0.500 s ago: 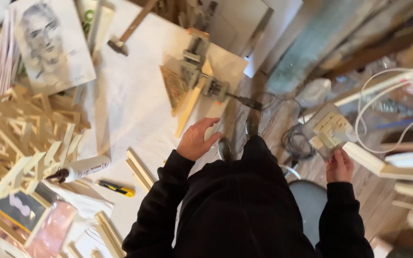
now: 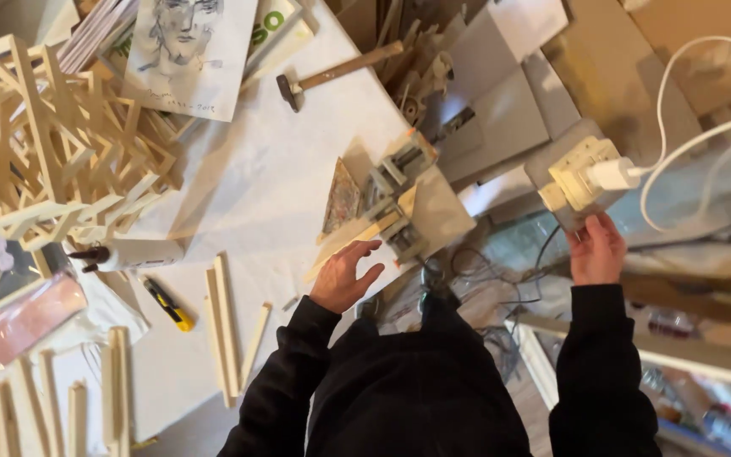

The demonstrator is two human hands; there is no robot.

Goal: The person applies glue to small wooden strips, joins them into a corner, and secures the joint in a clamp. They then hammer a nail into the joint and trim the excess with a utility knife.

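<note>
Cream power strip [image 2: 581, 173] | right hand [image 2: 596, 250] grips, raised | left hand [image 2: 344, 275] spread, nearer clamp [image 2: 395, 203]

A craft workshop: beyond your left hand [image 2: 344, 275] lie a bench vice [image 2: 399, 199], a hammer [image 2: 340, 72], cut wooden strips [image 2: 223, 326] and a lattice model [image 2: 52, 144].

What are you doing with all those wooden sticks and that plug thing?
A person in a black top is working at a white-covered table. The left hand hovers open by the table's edge, near a metal clamp gripping a wooden strip. The right hand reaches out to a cream power strip with a white plug in it. A lattice of wooden sticks stands on the table, with a glue bottle, a yellow knife and a hammer around it.
</note>
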